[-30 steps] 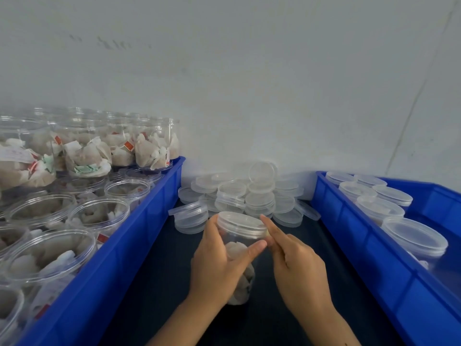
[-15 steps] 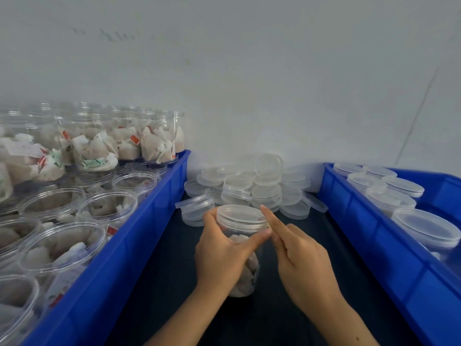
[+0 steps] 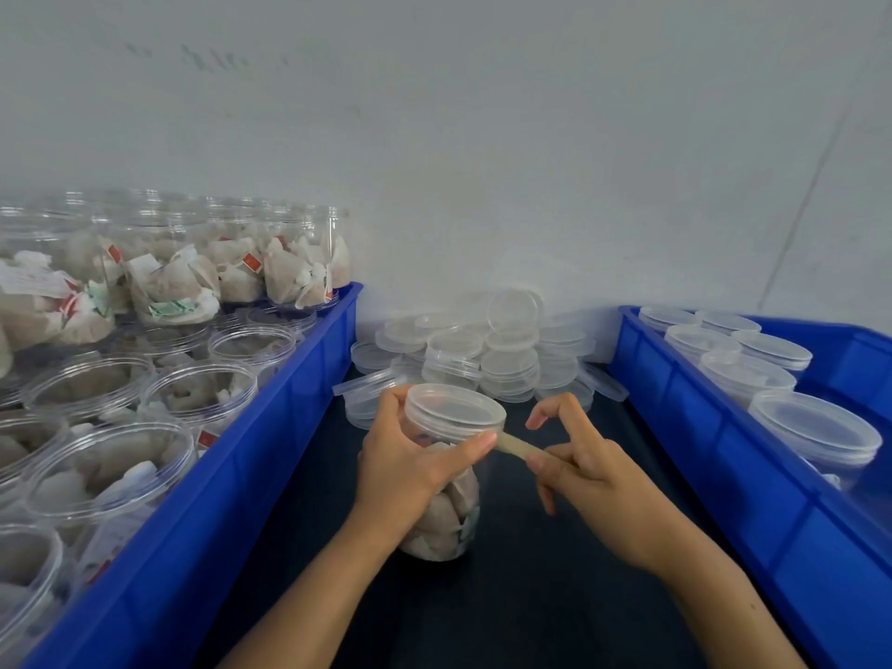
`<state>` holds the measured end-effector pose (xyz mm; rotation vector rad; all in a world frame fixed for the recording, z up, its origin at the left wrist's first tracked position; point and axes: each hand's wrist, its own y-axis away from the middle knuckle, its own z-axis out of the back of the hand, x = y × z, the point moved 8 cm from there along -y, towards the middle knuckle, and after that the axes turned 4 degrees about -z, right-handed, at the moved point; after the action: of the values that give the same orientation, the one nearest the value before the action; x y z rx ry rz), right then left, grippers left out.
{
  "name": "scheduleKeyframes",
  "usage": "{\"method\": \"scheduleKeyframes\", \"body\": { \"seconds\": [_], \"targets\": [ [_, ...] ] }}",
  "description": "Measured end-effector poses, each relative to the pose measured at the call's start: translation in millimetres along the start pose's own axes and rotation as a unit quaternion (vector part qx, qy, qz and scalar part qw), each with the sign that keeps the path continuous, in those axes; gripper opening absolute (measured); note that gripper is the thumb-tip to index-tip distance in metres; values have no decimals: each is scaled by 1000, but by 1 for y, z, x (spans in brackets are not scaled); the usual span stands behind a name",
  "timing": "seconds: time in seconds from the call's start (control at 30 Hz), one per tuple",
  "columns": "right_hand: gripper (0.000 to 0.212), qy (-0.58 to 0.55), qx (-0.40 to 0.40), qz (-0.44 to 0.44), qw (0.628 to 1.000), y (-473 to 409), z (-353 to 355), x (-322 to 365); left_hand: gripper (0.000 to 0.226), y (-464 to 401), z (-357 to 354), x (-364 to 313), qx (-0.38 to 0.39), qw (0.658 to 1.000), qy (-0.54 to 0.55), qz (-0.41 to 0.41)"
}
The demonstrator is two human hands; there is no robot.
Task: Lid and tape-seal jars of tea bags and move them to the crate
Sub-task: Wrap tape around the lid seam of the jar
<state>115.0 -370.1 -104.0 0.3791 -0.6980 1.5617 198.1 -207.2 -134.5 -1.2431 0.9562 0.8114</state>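
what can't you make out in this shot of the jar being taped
Head view only:
- Where the tape strip ends: right hand hides it; no roll visible.
- Jar near side: behind left hand.
- Tea bag tag print: too small.
- Left crate and right crate: cut off by frame edges.

No readable text or labels.

A dark worktop (image 3: 555, 596) ran between the two sides of the scene, from the near edge to the far wall (image 3: 482, 137). The wall was pale grey-white and plain, with faint smudged marks (image 3: 212, 57) high on the left. A thin dark line (image 3: 801, 205) ran slantwise down the wall on the far right.
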Motion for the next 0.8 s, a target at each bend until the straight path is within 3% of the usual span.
{"method": "scheduleKeyframes", "body": {
  "seconds": [0.1, 0.23, 0.37, 0.8],
  "targets": [
    [18, 37, -19, -12, 999, 0, 0, -4, 77, 1, -5, -2, 41, 999, 22, -1],
    [34, 66, -53, 8, 996, 0, 7, -1, 80, 1, -9, -4, 75, 996, 57, 2],
    [48, 21, -20, -4, 1000, 0, 2, -1, 84, -1, -12, -1, 113, 990, 89, 11],
    [57, -1, 4, -4, 1000, -1, -4, -1, 83, -1, -17, 0, 200, 973, 113, -9]
  ]
}}
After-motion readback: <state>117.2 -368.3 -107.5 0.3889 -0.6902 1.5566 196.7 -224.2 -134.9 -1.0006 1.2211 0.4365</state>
